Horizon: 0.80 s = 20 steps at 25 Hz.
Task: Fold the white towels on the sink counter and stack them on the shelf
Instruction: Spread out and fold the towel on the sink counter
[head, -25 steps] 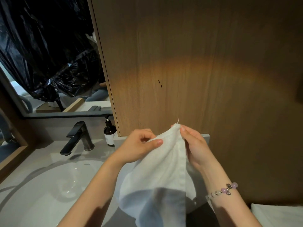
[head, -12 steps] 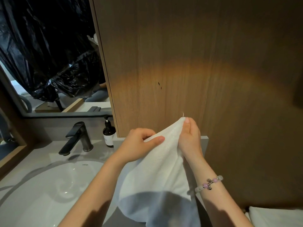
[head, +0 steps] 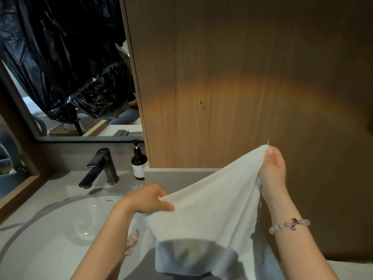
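Note:
A white towel [head: 214, 207] hangs stretched between my two hands above the grey counter [head: 181, 178]. My left hand [head: 149, 199] pinches its upper edge low at the centre. Higher up on the right, my right hand [head: 272, 168] grips a corner of it, a bead bracelet on that wrist. The towel's lower part droops toward me and covers the counter below. A strip of another white towel [head: 351, 269] shows at the bottom right corner.
A white basin [head: 60, 229] lies at the left, with a black faucet [head: 101, 168] and a brown pump bottle [head: 138, 164] behind it. A wooden panel [head: 222, 77] rises straight ahead. A mirror [head: 60, 67] at the left shows black plastic. A small pink item [head: 132, 241] lies near my left forearm.
My hands have drawn apart: the right one carried its corner right and up, the left slid down and left along the edge. The towel is now spread wide between them.

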### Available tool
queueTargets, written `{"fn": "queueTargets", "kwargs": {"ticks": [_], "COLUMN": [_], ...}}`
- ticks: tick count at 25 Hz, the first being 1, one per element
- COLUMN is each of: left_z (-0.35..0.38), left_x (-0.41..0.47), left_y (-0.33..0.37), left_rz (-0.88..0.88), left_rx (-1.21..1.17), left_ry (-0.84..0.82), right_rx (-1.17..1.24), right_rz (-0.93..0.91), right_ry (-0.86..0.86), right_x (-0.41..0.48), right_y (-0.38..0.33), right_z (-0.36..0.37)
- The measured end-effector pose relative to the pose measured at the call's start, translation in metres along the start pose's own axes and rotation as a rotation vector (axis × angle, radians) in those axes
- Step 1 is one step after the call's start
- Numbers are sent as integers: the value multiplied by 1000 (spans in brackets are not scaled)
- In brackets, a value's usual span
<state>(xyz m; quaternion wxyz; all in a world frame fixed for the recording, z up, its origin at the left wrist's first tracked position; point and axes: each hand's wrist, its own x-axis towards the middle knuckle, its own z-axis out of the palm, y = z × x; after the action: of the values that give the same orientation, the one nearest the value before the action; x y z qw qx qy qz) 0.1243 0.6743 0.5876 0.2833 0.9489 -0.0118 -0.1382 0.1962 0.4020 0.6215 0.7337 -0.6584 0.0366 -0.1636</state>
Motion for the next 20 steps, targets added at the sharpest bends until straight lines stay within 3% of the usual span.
{"fn": "queueTargets", "kwargs": {"ticks": [10, 13, 20], "left_z": [-4, -7, -20], "left_x": [-10, -15, -38], "left_y": [-51, -51, -28], "left_rz": [-286, -285, -114], "left_rx": [80, 115, -218], "left_ry": [236, 351, 611], "right_rx": [45, 51, 45], "right_rz": [90, 113, 94], "right_ry": [112, 114, 171], "right_x": [7, 5, 9], "right_y": [7, 5, -4], "right_z": [-22, -23, -31]}}
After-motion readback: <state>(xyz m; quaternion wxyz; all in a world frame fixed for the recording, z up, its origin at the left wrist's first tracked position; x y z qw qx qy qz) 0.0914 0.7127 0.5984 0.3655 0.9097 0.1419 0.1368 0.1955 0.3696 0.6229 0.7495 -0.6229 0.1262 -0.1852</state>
